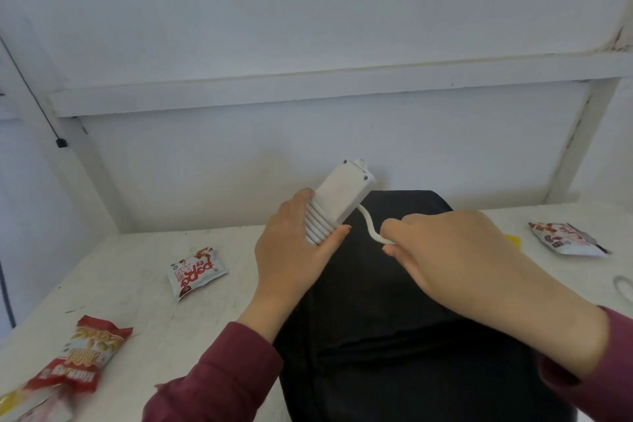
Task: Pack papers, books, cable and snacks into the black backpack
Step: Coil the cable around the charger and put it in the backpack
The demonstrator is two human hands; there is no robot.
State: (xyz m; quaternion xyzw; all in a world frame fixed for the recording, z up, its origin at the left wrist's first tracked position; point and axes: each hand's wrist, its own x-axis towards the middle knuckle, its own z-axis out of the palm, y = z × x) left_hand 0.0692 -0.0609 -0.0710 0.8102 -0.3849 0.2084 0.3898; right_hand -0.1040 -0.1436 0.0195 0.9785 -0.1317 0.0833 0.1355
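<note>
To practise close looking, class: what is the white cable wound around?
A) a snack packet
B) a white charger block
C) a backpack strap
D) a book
B: the white cable coils round the white charger block in the left hand; the right hand pinches its loose end.

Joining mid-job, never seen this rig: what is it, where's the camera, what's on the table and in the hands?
No machine: a person's two hands, filmed by one wide-angle camera worn on the head, looking down. The left hand grips a white power block with its cable wound round it; the right hand pinches the cable's loose end. Below lies the black backpack on a white table. Beside it: a Popo packet and a red packet left, a third packet right.
</note>
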